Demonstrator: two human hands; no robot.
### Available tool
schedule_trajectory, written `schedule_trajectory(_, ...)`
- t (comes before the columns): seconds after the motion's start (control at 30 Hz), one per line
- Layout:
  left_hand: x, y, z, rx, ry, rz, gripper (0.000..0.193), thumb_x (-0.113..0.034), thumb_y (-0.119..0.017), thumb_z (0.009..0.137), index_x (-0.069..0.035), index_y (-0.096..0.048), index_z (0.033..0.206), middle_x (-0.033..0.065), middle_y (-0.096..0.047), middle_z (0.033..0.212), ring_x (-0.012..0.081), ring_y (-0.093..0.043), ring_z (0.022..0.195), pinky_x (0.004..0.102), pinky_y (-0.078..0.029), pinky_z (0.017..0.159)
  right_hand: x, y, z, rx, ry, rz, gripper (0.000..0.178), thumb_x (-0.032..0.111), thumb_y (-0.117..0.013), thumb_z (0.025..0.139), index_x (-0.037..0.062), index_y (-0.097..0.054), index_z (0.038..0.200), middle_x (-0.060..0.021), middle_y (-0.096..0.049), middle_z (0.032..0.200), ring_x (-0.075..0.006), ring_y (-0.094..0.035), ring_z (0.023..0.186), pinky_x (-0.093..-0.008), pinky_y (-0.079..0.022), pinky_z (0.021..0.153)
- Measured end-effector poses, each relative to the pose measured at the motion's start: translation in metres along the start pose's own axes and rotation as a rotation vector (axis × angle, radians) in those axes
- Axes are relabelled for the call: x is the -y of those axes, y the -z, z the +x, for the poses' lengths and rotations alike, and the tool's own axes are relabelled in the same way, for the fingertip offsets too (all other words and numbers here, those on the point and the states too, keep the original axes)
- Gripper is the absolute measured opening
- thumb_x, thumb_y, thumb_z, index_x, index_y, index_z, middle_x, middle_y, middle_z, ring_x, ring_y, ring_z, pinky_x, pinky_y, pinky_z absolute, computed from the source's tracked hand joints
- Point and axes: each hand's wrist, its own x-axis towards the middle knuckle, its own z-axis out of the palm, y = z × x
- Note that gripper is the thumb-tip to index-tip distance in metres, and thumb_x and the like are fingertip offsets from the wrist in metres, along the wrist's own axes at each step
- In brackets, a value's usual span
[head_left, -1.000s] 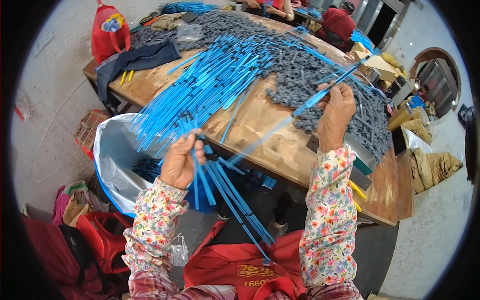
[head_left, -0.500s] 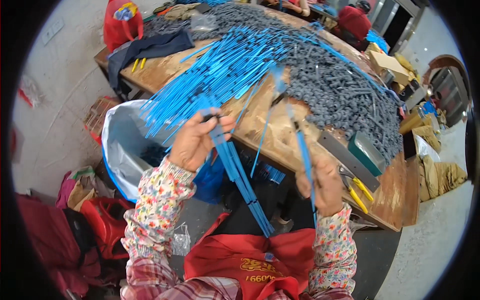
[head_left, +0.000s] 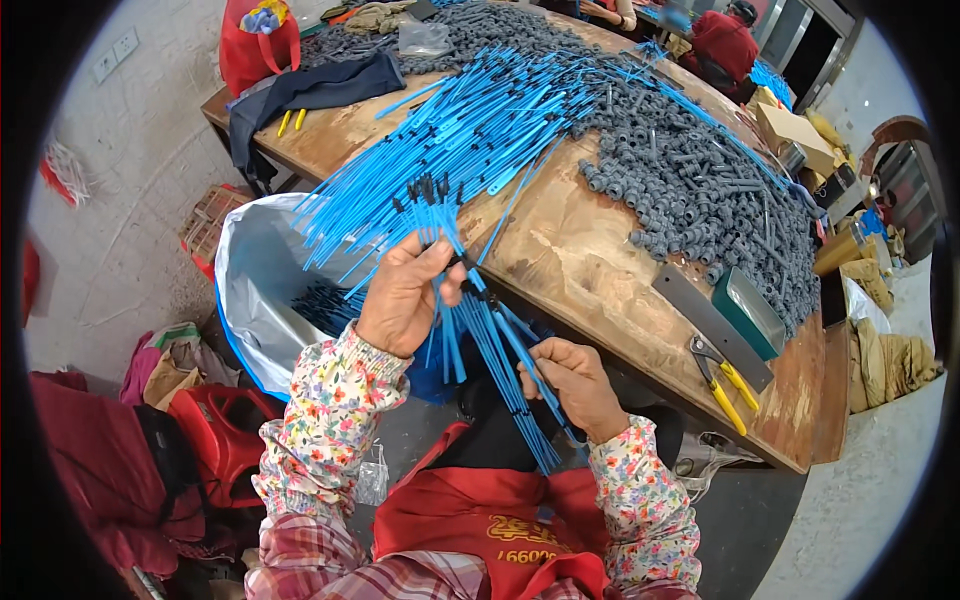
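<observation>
My left hand (head_left: 398,300) is closed around a bundle of thin blue plastic strips (head_left: 498,362) with dark ends and dark bands. Their dark ends fan out above the fingers, and the strips hang down over my lap. Beside the bundle, my right hand (head_left: 580,388) pinches a blue strip (head_left: 522,352) that slants up toward the left hand's fingers. Whether its upper end touches the bundle is hard to make out. A large pile of similar blue strips (head_left: 430,150) with dark fittings lies on the wooden table (head_left: 575,285) just beyond my left hand.
Grey ribbed plastic pieces (head_left: 690,180) are heaped on the right. Near the table's front edge lie yellow-handled pliers (head_left: 725,385), a metal plate (head_left: 712,328) and a green box (head_left: 750,312). A lined bag (head_left: 255,270) stands left of the table. Other people (head_left: 722,45) sit at the far side.
My right hand has moved left with its blue strip, from over the table edge to beside the bundle. The left hand keeps its hold on the bundle.
</observation>
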Motion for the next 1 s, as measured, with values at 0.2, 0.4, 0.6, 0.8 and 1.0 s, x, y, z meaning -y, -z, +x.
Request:
schedule_trajectory(0.2, -0.009, 0.027, -0.008, 0.017, 0.033, -0.128, 0.011, -0.013, -0.059, 0.09, -0.006, -0.055, 0.096, 0.0013, -0.055, 0.073, 0.0097, -0.048, 0.058, 0.0233, -0.042, 0.052, 0.031, 0.001, 0.022, -0.056, 0.151, -0.501, 0.016, 0.012, -0.053, 0.091, -0.0028, -0.06, 0.093, -0.0076, -0.063, 0.079, -0.0107, -0.059, 0.066, -0.0229, -0.047, 0.061)
schedule_trajectory(0.4, -0.016, 0.026, -0.023, -0.088, -0.004, -0.199, 0.011, -0.011, -0.058, 0.09, -0.005, -0.055, 0.1, 0.0046, -0.06, 0.079, 0.0139, -0.056, 0.065, 0.0274, -0.048, 0.059, 0.092, 0.013, 0.109, -0.324, 0.115, -0.28, 0.017, 0.016, -0.058, 0.087, 0.0024, -0.057, 0.077, -0.005, -0.059, 0.067, -0.0106, -0.054, 0.055, -0.0218, -0.04, 0.048)
schedule_trajectory(0.6, -0.018, 0.023, -0.037, -0.143, -0.038, -0.029, 0.02, -0.008, -0.055, 0.09, -0.003, -0.055, 0.109, 0.0151, -0.065, 0.098, 0.0267, -0.064, 0.092, 0.0379, -0.054, 0.078, 0.099, 0.046, 0.215, -0.675, 0.117, -0.324, 0.017, 0.015, -0.063, 0.081, 0.0019, -0.057, 0.072, -0.0061, -0.056, 0.062, -0.0147, -0.052, 0.048, -0.0282, -0.039, 0.043)
schedule_trajectory(0.8, -0.022, 0.019, -0.04, -0.099, -0.047, 0.031, 0.021, -0.007, -0.055, 0.09, -0.002, -0.055, 0.11, 0.0172, -0.066, 0.098, 0.0294, -0.065, 0.095, 0.0397, -0.055, 0.08, 0.074, 0.088, 0.276, -0.942, 0.259, -0.945, 0.028, 0.023, -0.066, 0.076, -0.0042, -0.058, 0.072, -0.0131, -0.059, 0.064, -0.0241, -0.054, 0.051, -0.0349, -0.041, 0.048)
schedule_trajectory(1.0, -0.016, 0.026, -0.037, -0.143, -0.051, 0.034, 0.018, -0.008, -0.054, 0.091, -0.002, -0.056, 0.108, 0.0164, -0.067, 0.092, 0.0292, -0.067, 0.087, 0.0397, -0.056, 0.076, 0.09, 0.107, 0.257, -0.947, 0.395, -0.479, 0.031, 0.023, -0.066, 0.072, -0.007, -0.06, 0.068, -0.0212, -0.063, 0.07, -0.0343, -0.058, 0.057, -0.0428, -0.048, 0.06)
